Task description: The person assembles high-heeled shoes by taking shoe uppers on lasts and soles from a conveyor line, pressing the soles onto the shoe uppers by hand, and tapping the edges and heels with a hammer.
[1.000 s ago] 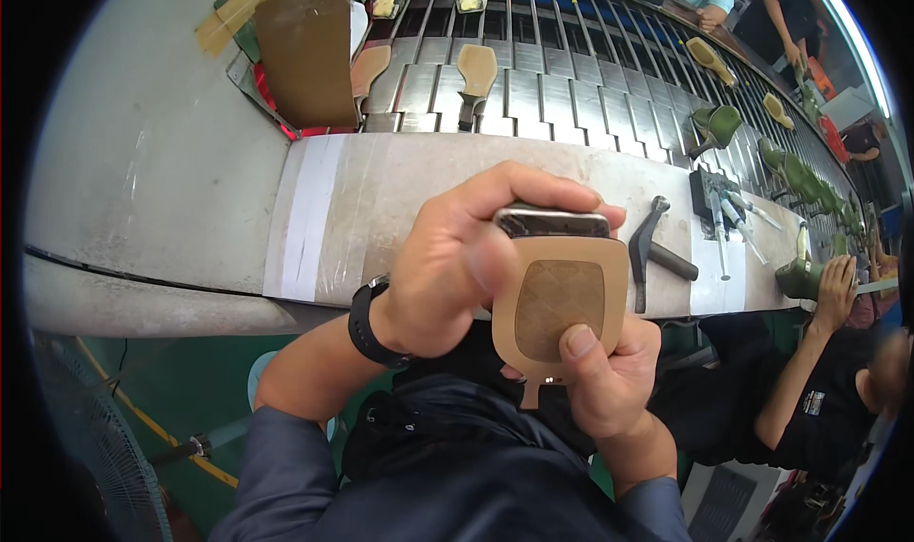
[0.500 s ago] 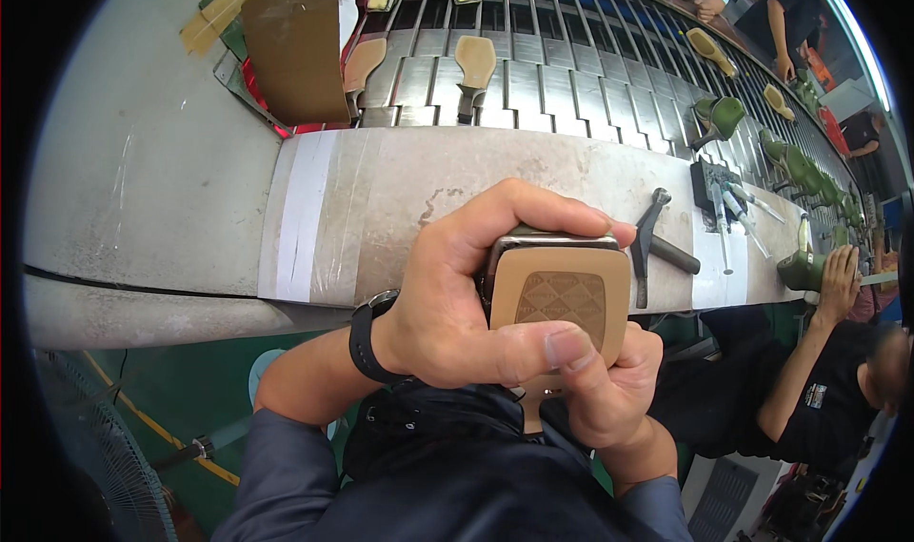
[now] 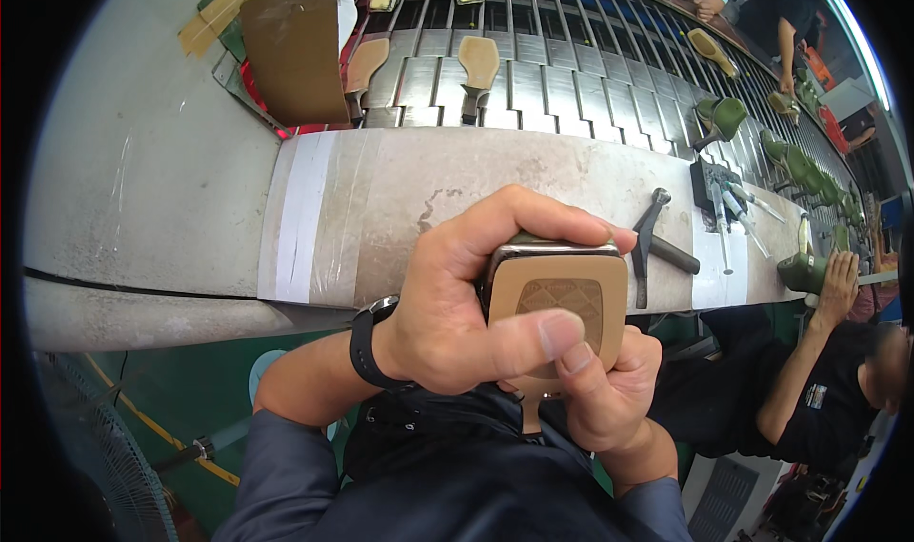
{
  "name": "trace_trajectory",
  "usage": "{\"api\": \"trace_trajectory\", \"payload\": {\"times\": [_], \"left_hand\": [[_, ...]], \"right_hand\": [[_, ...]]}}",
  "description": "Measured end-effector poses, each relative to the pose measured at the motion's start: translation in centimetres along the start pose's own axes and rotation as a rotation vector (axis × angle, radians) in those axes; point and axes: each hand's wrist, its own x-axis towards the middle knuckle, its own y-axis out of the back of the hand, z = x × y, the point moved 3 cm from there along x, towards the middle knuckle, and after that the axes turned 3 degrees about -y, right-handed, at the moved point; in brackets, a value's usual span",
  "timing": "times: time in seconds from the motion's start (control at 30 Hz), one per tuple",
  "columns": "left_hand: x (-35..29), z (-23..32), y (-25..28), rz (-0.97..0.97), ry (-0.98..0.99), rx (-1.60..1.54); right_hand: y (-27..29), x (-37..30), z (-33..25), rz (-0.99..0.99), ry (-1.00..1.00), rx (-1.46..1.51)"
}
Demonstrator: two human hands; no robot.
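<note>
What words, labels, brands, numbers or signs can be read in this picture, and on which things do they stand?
Shoe sole: small letter-like marks pressed into it, too small to read.
Co-worker's black shirt: marks on its pale patch, too small to read.
No text reads clearly.

Left hand (image 3: 455, 315) has clamped onto tan sole (image 3: 587, 299).

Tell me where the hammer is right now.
In the head view, the hammer lies on the pale worktop, right of centre, beyond the person's right hand and just left of the black block.
</note>
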Motion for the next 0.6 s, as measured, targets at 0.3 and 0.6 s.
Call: {"api": "trace_trajectory", "payload": {"times": [0.3, 0.6], "left_hand": [[0.7, 0.0, 0.0, -0.002, 0.142, -0.147], [3.3, -0.8, 0.6, -0.040, 0.105, -0.081]], "right_hand": [[0.3, 0.2, -0.4, 0.036, -0.062, 0.102], [1.8, 1.5, -0.8, 0.070, -0.106, 0.185]]}}
